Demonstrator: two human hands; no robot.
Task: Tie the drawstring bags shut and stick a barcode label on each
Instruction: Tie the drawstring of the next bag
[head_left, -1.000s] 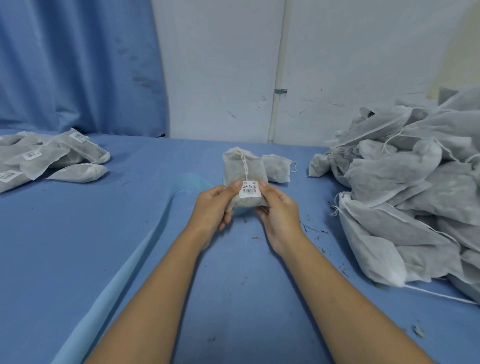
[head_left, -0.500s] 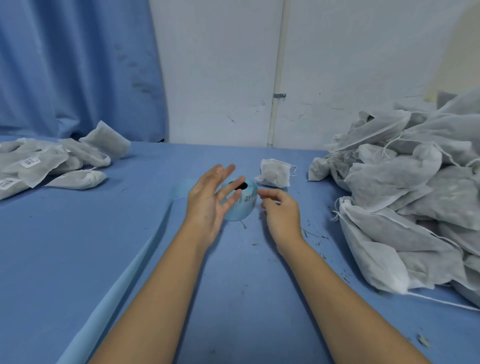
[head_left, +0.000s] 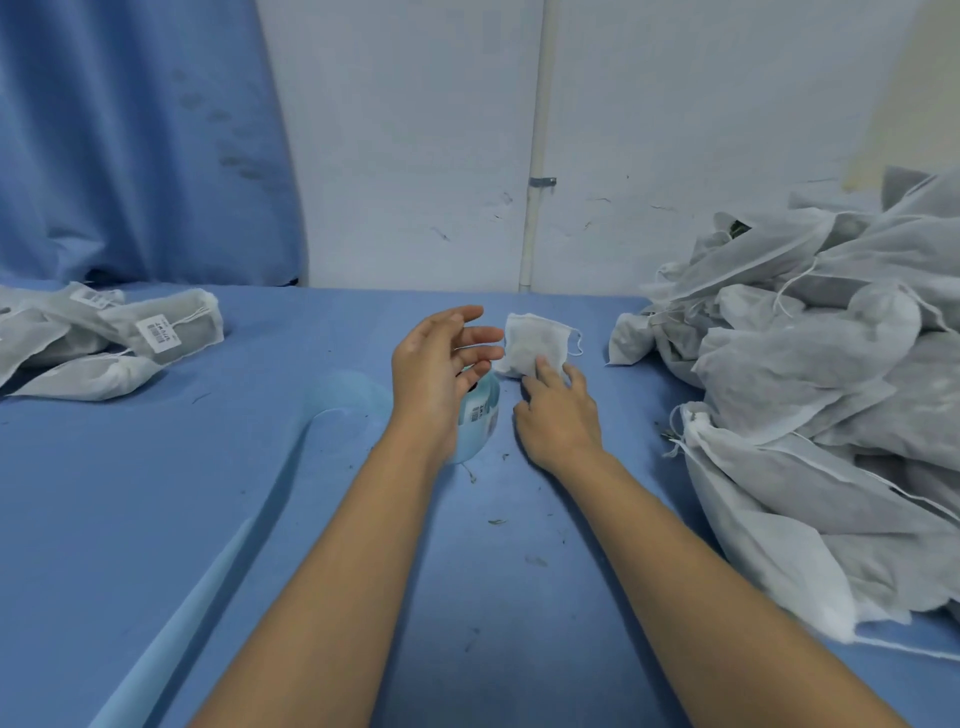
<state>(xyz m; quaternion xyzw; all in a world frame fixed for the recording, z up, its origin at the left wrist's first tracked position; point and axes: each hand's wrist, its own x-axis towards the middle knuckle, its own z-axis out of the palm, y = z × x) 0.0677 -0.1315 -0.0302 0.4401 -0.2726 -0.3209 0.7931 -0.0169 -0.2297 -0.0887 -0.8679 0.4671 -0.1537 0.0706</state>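
Note:
A small white drawstring bag (head_left: 535, 340) lies alone on the blue table, its cord looped out to the right. My right hand (head_left: 558, 415) reaches onto it, fingertips touching its near edge. My left hand (head_left: 436, 369) hovers open with spread fingers above the pale blue roll of barcode labels (head_left: 480, 415), partly hiding it. A bag bearing a barcode label (head_left: 166, 330) lies on top of the labelled bags at the far left.
A big heap of unlabelled white bags (head_left: 831, 389) fills the right side. The roll's pale blue backing strip (head_left: 208, 582) trails toward the near left edge. Small plant crumbs dot the blue table (head_left: 493, 597). A white wall and a blue curtain stand behind.
The labelled bag left both hands and landed on the left pile. My right hand moved forward onto the lone small bag; my left hand stays open above the label roll.

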